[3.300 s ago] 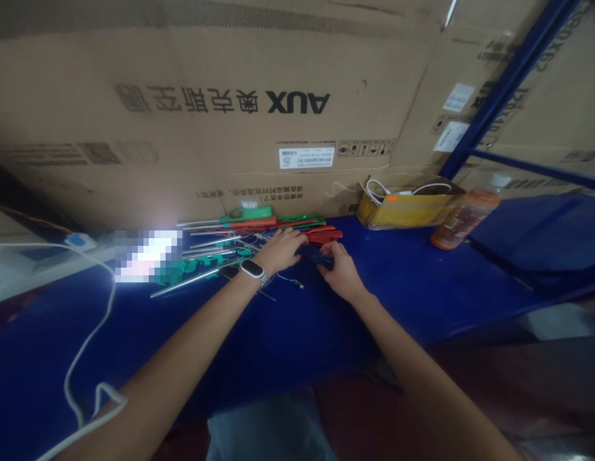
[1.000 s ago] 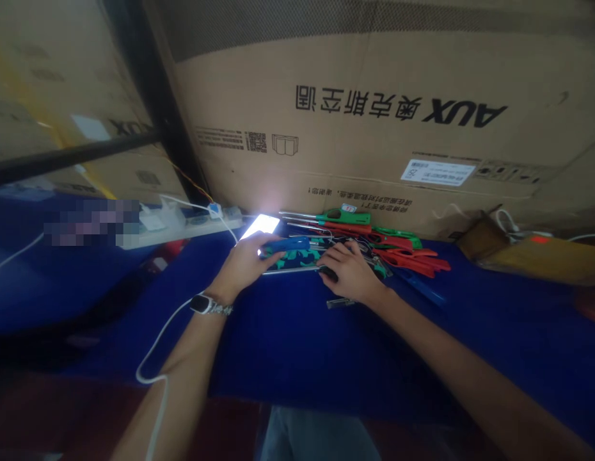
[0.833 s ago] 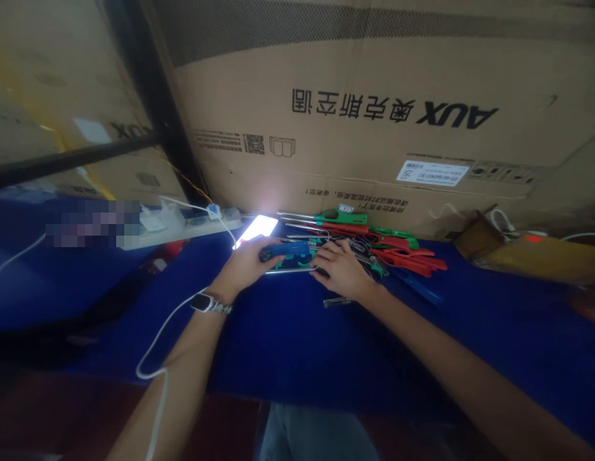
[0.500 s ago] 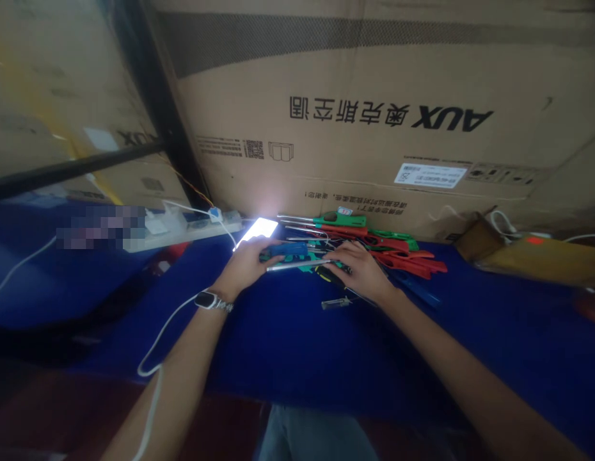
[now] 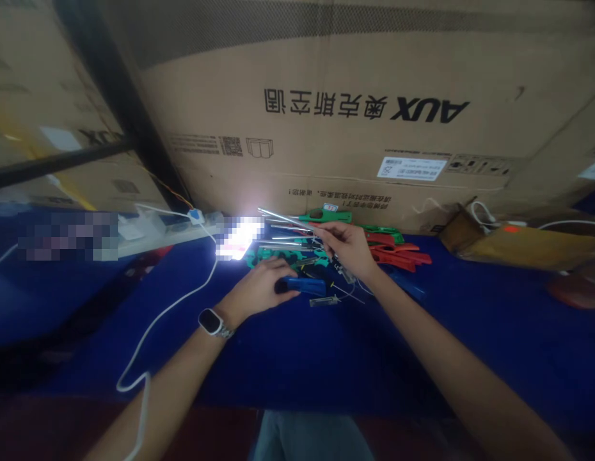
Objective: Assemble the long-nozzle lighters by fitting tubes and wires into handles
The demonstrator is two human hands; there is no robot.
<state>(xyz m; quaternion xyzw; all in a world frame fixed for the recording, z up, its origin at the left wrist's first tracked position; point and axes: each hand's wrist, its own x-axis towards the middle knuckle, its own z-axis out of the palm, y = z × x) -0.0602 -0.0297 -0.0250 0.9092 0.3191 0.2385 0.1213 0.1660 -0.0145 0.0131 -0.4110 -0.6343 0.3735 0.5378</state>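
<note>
The left hand point(image 5: 265, 285) has its fingers closed around a blue handle point(image 5: 307, 285), which sticks out to the right past the fingertips, above the worktop point(image 5: 288, 358). The fingers of the right hand point(image 5: 351, 251) pinch a slim metal tube point(image 5: 288, 219) near one end; the rest slants away to the left of them. Teal pieces point(image 5: 279, 255) lie just beyond the left fingers, red handles point(image 5: 402, 256) to the right of the right fingers, and a small metal part point(image 5: 325, 301) just below the blue handle.
</note>
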